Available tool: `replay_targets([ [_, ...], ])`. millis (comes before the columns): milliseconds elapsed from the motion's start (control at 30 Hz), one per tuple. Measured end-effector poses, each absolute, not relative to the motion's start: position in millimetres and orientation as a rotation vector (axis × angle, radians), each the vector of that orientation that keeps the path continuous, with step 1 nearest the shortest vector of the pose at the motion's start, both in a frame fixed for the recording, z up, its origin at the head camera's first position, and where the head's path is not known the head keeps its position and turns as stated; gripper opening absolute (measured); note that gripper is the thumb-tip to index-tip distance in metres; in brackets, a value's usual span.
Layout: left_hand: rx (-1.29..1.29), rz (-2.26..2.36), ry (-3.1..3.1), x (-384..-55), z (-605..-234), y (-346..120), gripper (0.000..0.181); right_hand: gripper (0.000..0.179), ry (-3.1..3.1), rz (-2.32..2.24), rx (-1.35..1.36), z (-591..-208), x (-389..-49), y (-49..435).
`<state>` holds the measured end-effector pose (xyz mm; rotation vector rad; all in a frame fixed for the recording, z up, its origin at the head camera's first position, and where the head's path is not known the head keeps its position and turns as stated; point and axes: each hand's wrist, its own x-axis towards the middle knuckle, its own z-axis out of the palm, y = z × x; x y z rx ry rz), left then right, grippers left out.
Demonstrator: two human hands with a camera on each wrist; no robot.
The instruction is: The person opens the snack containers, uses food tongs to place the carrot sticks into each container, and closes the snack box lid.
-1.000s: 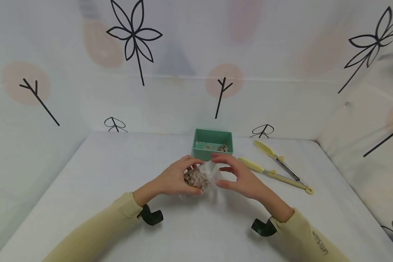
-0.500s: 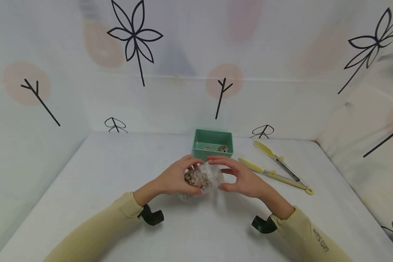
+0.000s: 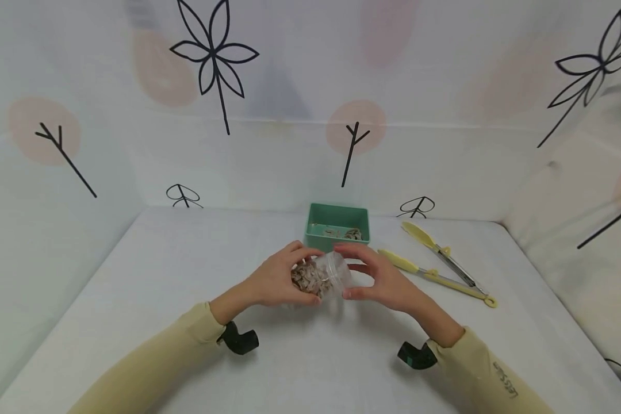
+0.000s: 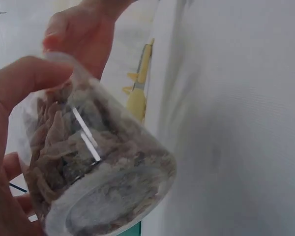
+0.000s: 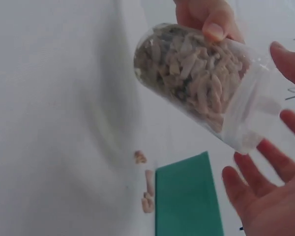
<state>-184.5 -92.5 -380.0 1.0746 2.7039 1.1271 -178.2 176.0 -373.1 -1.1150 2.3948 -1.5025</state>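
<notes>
A clear plastic jar [image 3: 311,280] of grey-brown dried-looking strips [image 5: 196,69] is tilted on its side above the white cloth. My left hand [image 3: 278,279] grips it round the body, thumb on the near side. The jar's clear lid end [image 5: 253,105] points to the right. Around that end my right hand [image 3: 380,279] is spread, thumb below and fingers above in the head view. In the right wrist view its fingers [image 5: 270,160] are fairly straight, with the tips right at the lid's edge.
Behind the hands stands a green rectangular box [image 3: 336,215] with a few similar strips inside. Small pieces [image 5: 147,194] lie next to the box in the right wrist view. Yellow-and-metal tongs [image 3: 447,280] lie spread on the right. A patterned white cloth wall [image 3: 269,167] closes the back.
My right hand's fingers have shifted slightly about the lid end, and the jar has turned a little. My left hand keeps its grip. The box and tongs stay put.
</notes>
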Motion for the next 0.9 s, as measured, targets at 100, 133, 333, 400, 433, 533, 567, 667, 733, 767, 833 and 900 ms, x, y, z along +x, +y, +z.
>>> replay_targets([
  [100, 1.099, 1.152, 2.617, -187.7, -379.6, -95.2, 0.077, 0.074, 2.257, -1.514, -1.273, -370.9, -179.1, 179.8],
  [133, 1.109, 1.159, 2.592, -188.9, -380.0, -95.7, 0.077, 0.075, 2.218, -1.513, -1.301, -370.1, -179.2, 180.6],
  [333, 1.123, 1.192, 2.528, -190.3, -380.5, -96.2, 0.076, 0.069, 2.162, -1.523, -1.309, -370.7, -179.2, 181.2],
  [400, 1.113, 1.203, 2.527, -189.1, -379.9, -96.0, 0.077, 0.068, 2.193, -1.539, -1.295, -372.5, -179.0, 181.2],
  [433, 1.108, 1.207, 2.53, -188.5, -379.5, -95.7, 0.077, 0.068, 2.21, -1.548, -1.28, -373.4, -178.9, 181.3],
  [533, 1.095, 1.213, 2.551, -186.2, -378.8, -94.8, 0.076, 0.07, 2.256, -1.573, -1.227, -375.5, -178.1, 180.8],
  [567, 1.093, 1.209, 2.562, -185.7, -378.7, -94.4, 0.076, 0.07, 2.266, -1.581, -1.207, -375.8, -177.7, 180.3],
  [667, 1.098, 1.174, 2.613, -183.8, -378.4, -93.0, 0.075, 0.07, 2.28, -1.609, -1.147, -377.4, -176.7, 178.6],
  [733, 1.102, 1.146, 2.646, -182.9, -377.8, -92.1, 0.075, 0.07, 2.279, -1.625, -1.131, -378.2, -176.4, 177.6],
  [767, 1.105, 1.133, 2.661, -182.5, -377.4, -91.7, 0.075, 0.07, 2.281, -1.631, -1.127, -378.3, -176.1, 177.2],
  [833, 1.105, 1.115, 2.68, -182.3, -376.3, -91.1, 0.075, 0.07, 2.299, -1.63, -1.117, -378.4, -175.8, 177.0],
  [900, 1.1, 1.126, 2.685, -182.5, -375.6, -90.6, 0.075, 0.07, 2.327, -1.637, -1.093, -377.9, -175.9, 177.1],
])
